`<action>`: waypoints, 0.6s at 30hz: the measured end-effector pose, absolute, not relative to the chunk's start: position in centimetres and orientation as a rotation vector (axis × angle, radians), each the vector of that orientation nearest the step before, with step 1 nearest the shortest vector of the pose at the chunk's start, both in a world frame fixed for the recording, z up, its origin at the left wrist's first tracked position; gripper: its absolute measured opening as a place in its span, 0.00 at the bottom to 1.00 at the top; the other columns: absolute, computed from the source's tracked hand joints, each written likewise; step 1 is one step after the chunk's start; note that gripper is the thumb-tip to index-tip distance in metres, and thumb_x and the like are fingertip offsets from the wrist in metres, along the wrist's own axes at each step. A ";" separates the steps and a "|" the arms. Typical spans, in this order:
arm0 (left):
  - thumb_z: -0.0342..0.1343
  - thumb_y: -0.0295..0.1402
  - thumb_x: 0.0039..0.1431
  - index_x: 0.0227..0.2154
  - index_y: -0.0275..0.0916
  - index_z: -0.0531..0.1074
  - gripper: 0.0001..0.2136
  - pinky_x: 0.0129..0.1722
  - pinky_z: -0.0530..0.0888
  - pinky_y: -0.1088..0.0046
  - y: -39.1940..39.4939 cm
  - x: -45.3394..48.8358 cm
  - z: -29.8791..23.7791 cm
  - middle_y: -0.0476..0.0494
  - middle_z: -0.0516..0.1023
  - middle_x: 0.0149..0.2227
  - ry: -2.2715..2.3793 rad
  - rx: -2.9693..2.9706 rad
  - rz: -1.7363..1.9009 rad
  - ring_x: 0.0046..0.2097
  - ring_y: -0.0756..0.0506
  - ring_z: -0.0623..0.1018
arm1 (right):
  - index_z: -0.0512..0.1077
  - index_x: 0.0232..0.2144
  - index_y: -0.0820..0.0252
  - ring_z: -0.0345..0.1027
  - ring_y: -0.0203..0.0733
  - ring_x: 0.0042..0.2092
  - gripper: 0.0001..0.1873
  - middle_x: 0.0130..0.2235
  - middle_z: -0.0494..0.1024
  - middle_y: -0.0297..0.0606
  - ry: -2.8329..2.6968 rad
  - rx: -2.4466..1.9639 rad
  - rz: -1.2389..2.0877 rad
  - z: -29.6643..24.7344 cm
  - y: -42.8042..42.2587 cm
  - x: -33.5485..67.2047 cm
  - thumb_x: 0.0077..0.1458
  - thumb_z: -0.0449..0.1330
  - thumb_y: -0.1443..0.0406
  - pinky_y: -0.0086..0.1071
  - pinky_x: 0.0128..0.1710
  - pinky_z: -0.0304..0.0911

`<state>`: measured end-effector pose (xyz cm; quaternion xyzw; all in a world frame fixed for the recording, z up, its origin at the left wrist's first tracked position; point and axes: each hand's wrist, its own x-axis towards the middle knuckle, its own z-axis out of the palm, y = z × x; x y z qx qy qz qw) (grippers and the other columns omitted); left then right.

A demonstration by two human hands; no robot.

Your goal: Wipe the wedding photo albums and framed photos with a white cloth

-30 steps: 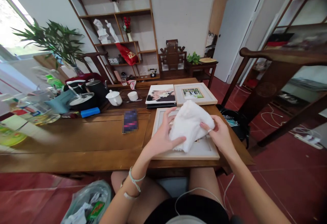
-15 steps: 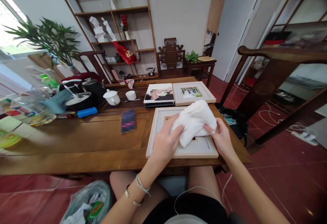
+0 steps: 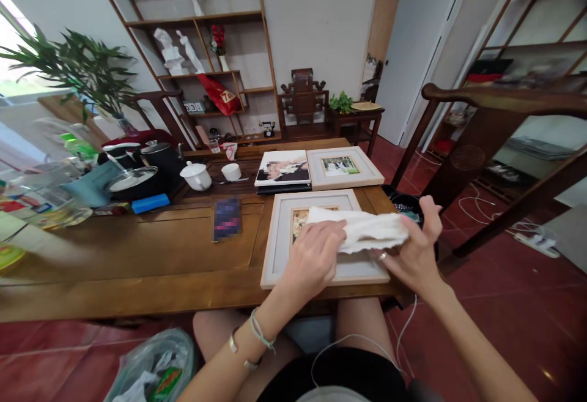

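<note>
A white cloth (image 3: 367,230) is stretched between my two hands, over a picture frame (image 3: 279,261) that lies flat at the table's near edge. My left hand (image 3: 316,252) grips the cloth's left end, its fingers curled over it. With thumb and fingers, my right hand (image 3: 415,249) pinches the right end; some of its fingers stick up. The cloth and hands hide much of the framed picture. Whether the cloth touches the frame I cannot tell.
Behind lie a second framed picture (image 3: 342,166) and a photo album (image 3: 282,167). A blurred dark packet (image 3: 226,218), a white lidded cup (image 3: 196,175) and a blue object (image 3: 150,203) stand leftward. A wooden chair (image 3: 477,139) is at the right, a lined bin (image 3: 158,359) below.
The bunched cloth has been pulled out into a longer, flatter strip and lowered. My right hand has moved outward to the right, and the view has shifted slightly.
</note>
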<state>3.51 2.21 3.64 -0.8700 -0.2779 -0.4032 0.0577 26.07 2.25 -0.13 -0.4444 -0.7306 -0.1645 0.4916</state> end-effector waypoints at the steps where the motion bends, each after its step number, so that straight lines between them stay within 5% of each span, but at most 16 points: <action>1: 0.45 0.18 0.56 0.45 0.37 0.66 0.15 0.48 0.74 0.59 2.3 3.7 4.3 0.35 0.75 0.49 -0.781 -2.640 -1.163 0.50 0.40 0.75 | 0.50 0.61 0.50 0.39 0.62 0.68 0.38 0.68 0.47 0.47 -1.870 -1.060 -0.531 0.8 1.5 26.0 0.52 0.63 0.63 0.68 0.62 0.35; 4: 0.46 0.21 0.62 0.46 0.38 0.68 0.13 0.46 0.76 0.63 2.7 3.9 6.1 0.35 0.72 0.52 -0.621 -2.670 -0.981 0.51 0.41 0.74 | 0.45 0.65 0.53 0.59 0.57 0.61 0.36 0.61 0.65 0.47 -2.106 -1.065 -0.614 3.3 0.1 25.4 0.58 0.56 0.65 0.70 0.62 0.30; 7: 0.47 0.25 0.65 0.44 0.42 0.70 0.10 0.48 0.75 0.64 2.8 3.5 7.0 0.39 0.70 0.53 -0.562 -2.645 -0.970 0.54 0.43 0.73 | 0.51 0.64 0.58 0.71 0.49 0.47 0.33 0.47 0.77 0.43 -2.216 -1.090 -0.491 5.2 0.1 25.2 0.57 0.53 0.69 0.61 0.63 0.45; 10: 0.46 0.24 0.65 0.39 0.41 0.69 0.09 0.54 0.72 0.61 2.3 3.0 7.4 0.39 0.69 0.55 -0.647 -2.728 -0.989 0.59 0.42 0.69 | 0.62 0.58 0.57 0.72 0.49 0.43 0.33 0.40 0.78 0.40 -2.272 -1.132 -0.368 6.3 0.6 25.2 0.49 0.52 0.74 0.51 0.59 0.59; 14: 0.50 0.27 0.64 0.45 0.41 0.65 0.08 0.58 0.68 0.57 1.9 2.4 6.8 0.35 0.63 0.61 -0.797 -2.969 -1.009 0.64 0.39 0.63 | 0.72 0.48 0.55 0.72 0.48 0.40 0.30 0.35 0.76 0.38 -2.392 -1.169 -0.287 7.0 1.1 24.6 0.41 0.52 0.77 0.49 0.61 0.55; 18: 0.60 0.31 0.57 0.60 0.40 0.52 0.31 0.61 0.63 0.52 3.5 1.9 4.7 0.32 0.64 0.60 -0.899 -2.999 -1.162 0.62 0.37 0.65 | 0.75 0.40 0.57 0.70 0.47 0.38 0.24 0.33 0.75 0.39 -2.420 -1.146 -0.253 7.2 1.3 24.8 0.41 0.52 0.77 0.51 0.57 0.57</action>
